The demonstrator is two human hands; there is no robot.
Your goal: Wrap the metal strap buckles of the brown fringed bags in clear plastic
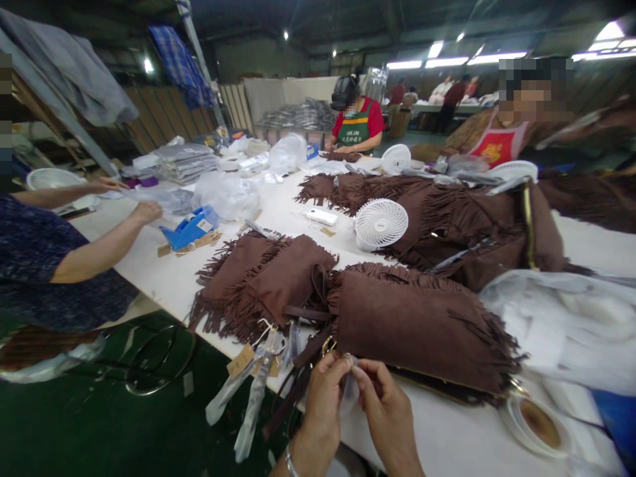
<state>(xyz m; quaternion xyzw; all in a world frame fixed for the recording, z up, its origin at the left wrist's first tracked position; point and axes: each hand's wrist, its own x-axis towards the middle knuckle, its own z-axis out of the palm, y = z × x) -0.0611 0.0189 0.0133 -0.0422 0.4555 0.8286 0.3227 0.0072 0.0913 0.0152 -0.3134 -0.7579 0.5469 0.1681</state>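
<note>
My left hand point(320, 404) and my right hand point(388, 414) meet at the front edge of the table, fingertips pinched together. Between them they grip a small piece of clear plastic wrap point(349, 392); whatever it covers is too small to make out. Just beyond my fingers lies a brown fringed bag point(407, 324) with a gold clasp point(328, 344) at its near left corner. A brown strap point(313, 344) runs down beside my left hand. More brown fringed bags point(288, 278) lie to the left, with plastic-wrapped straps point(258, 391) and a cardboard tag point(241, 361) hanging over the edge.
A white fan point(381, 223) stands behind the bags, near a brown pile point(462, 225). At left are a blue tape dispenser point(191, 228) and a co-worker's arm point(99, 248). A tape roll point(536, 424) and plastic bags point(561, 324) lie right. Other people work across the table.
</note>
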